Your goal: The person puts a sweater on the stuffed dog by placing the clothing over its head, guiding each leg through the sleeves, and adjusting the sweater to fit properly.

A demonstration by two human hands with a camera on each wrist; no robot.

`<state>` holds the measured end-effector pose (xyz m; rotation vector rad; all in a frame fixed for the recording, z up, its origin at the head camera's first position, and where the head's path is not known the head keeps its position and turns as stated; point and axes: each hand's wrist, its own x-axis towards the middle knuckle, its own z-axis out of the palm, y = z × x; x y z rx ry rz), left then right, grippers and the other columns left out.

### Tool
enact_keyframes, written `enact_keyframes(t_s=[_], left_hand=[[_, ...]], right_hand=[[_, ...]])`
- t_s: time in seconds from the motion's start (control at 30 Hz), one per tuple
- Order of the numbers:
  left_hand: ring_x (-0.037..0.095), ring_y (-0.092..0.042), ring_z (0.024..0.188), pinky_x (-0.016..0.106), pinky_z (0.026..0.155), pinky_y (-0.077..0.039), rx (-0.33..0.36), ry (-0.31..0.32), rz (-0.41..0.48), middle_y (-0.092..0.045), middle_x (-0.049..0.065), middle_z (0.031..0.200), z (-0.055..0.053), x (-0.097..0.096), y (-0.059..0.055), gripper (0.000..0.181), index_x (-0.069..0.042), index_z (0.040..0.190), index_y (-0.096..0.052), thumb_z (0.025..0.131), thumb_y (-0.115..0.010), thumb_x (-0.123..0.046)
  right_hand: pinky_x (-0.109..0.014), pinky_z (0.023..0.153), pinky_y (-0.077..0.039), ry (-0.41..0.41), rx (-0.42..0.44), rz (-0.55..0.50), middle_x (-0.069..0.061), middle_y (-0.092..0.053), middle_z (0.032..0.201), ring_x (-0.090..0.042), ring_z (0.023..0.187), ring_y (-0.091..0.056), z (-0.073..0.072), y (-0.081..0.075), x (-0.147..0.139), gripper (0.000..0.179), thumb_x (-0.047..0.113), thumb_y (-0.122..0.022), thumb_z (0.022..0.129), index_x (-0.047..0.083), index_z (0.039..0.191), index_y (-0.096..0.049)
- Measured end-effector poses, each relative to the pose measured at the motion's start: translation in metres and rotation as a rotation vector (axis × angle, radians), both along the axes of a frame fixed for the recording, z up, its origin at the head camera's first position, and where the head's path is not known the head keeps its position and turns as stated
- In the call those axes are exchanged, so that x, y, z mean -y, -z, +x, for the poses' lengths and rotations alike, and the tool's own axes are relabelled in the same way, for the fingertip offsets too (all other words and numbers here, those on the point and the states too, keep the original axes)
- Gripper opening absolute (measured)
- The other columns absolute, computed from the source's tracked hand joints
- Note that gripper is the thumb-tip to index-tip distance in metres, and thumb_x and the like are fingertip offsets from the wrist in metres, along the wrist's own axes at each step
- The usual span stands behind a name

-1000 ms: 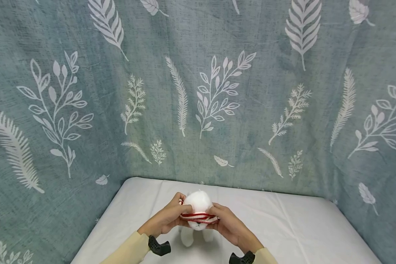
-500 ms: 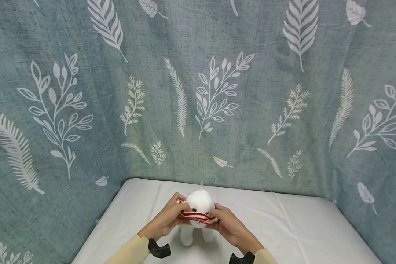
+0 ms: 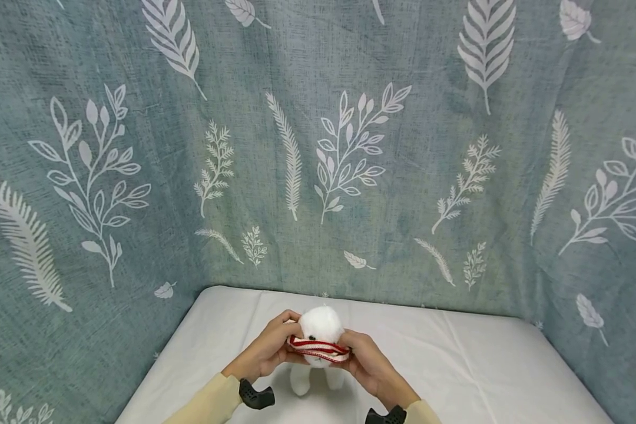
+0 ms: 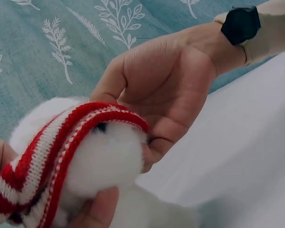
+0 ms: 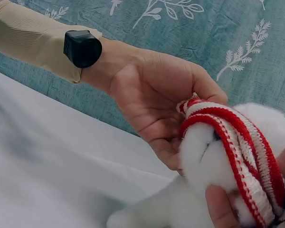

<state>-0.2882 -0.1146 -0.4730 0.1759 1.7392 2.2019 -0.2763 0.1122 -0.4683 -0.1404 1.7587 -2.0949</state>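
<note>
A white plush animal (image 3: 320, 321) stands on four-legged-looking limbs at the front middle, facing the head camera. Across its face runs a red-and-white striped knit piece (image 3: 320, 347), one dark eye showing just above it. My left hand (image 3: 271, 348) pinches the knit at one side of the toy's head, thumb on top. On the opposite side, my right hand (image 3: 368, 360) grips the other end, its fingers partly hidden behind the head. In the left wrist view the striped knit (image 4: 42, 156) wraps round the head. The right wrist view shows the left hand (image 5: 147, 90) at the fabric's edge.
A white-covered table (image 3: 429, 365) lies beneath the toy. Blue-green curtains (image 3: 403, 176) with white leaf prints rise behind it and at both sides. Each wrist carries a small black device (image 3: 256, 396) by a cream sleeve (image 3: 206, 403).
The knit piece has slid lower on the toy's face. Both eyes were covered at first, then both appeared above it; now one shows. The hands keep their hold with small shifts.
</note>
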Motion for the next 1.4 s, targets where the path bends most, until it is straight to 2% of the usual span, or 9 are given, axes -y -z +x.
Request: enact_keyframes(t_s=[0.1,0.2,0.3,0.43,0.57,0.77,1.0,1.3,1.4], left_hand=[[0.033,-0.071,0.092,0.052,0.074,-0.06,0.013,-0.026,0.005,-0.063,0.022,0.115,0.001,-0.002,0.001,0.025,-0.003,0.108,-0.05,0.084,-0.056,-0.007],[0.032,-0.072,0.091,0.052,0.076,-0.06,0.047,-0.031,0.011,-0.064,0.021,0.112,0.001,-0.002,0.003,0.023,-0.003,0.106,-0.052,0.085,-0.058,-0.008],[0.034,-0.071,0.095,0.052,0.079,-0.059,0.069,0.0,0.01,-0.064,0.021,0.115,0.001,-0.001,0.002,0.029,-0.003,0.115,-0.053,0.088,-0.059,-0.012],[0.044,-0.072,0.094,0.055,0.079,-0.059,0.088,0.085,0.013,-0.063,0.025,0.122,0.003,0.002,-0.001,0.041,-0.005,0.131,-0.045,0.094,-0.057,-0.018],[0.047,-0.073,0.086,0.055,0.078,-0.059,0.099,0.138,0.026,-0.063,0.03,0.121,0.005,0.001,-0.005,0.047,-0.006,0.135,-0.036,0.095,-0.058,-0.02],[0.038,-0.073,0.081,0.046,0.072,-0.061,0.067,0.075,0.011,-0.06,0.029,0.121,0.009,-0.006,-0.007,0.049,-0.005,0.127,-0.034,0.085,-0.059,-0.008],[0.031,-0.068,0.093,0.04,0.067,-0.059,0.074,-0.003,-0.002,-0.05,0.024,0.13,0.015,-0.013,-0.004,0.059,-0.007,0.127,-0.034,0.075,-0.059,0.003],[0.033,-0.071,0.088,0.036,0.065,-0.06,0.1,0.002,0.008,-0.051,0.028,0.126,0.013,-0.018,-0.005,0.062,-0.009,0.131,-0.029,0.082,-0.067,-0.011],[0.031,-0.07,0.087,0.035,0.063,-0.059,0.104,-0.015,0.005,-0.051,0.027,0.126,0.015,-0.021,-0.007,0.064,-0.009,0.131,-0.029,0.081,-0.07,-0.009]], right_hand=[[-0.037,0.081,-0.058,0.026,0.019,0.001,-0.019,-0.062,0.121,-0.02,0.097,-0.066,0.0,0.002,0.001,0.053,0.004,-0.047,0.086,-0.016,0.136,-0.046],[-0.036,0.079,-0.058,0.037,0.041,-0.008,-0.018,-0.062,0.117,-0.019,0.093,-0.068,0.0,0.004,0.0,0.048,0.004,-0.046,0.084,-0.016,0.128,-0.048],[-0.037,0.081,-0.058,0.029,0.056,-0.021,-0.02,-0.06,0.119,-0.02,0.094,-0.068,-0.001,0.004,-0.002,0.049,0.006,-0.046,0.087,-0.017,0.131,-0.045],[-0.038,0.084,-0.058,0.011,0.059,-0.031,-0.022,-0.056,0.124,-0.022,0.1,-0.066,-0.001,0.003,-0.005,0.053,0.011,-0.047,0.092,-0.016,0.136,-0.041],[-0.039,0.087,-0.056,-0.02,0.057,-0.061,-0.021,-0.054,0.128,-0.025,0.105,-0.064,-0.002,0.003,-0.008,0.054,0.015,-0.049,0.095,-0.013,0.14,-0.041],[-0.04,0.094,-0.052,-0.094,0.018,-0.065,-0.017,-0.056,0.135,-0.026,0.115,-0.058,0.001,0.002,-0.009,0.059,0.015,-0.054,0.096,-0.008,0.149,-0.038],[-0.042,0.102,-0.048,-0.08,0.03,-0.053,-0.023,-0.046,0.148,-0.026,0.121,-0.056,0.005,0.0,-0.005,0.076,0.003,-0.056,0.089,-0.009,0.156,-0.023],[-0.038,0.098,-0.05,-0.047,0.047,-0.068,-0.019,-0.052,0.139,-0.025,0.117,-0.057,0.006,-0.004,-0.001,0.067,0.014,-0.062,0.096,-0.008,0.151,-0.032],[-0.037,0.098,-0.049,-0.039,0.056,-0.081,-0.019,-0.052,0.139,-0.025,0.118,-0.057,0.006,-0.003,0.0,0.068,0.011,-0.062,0.094,-0.008,0.152,-0.031]])
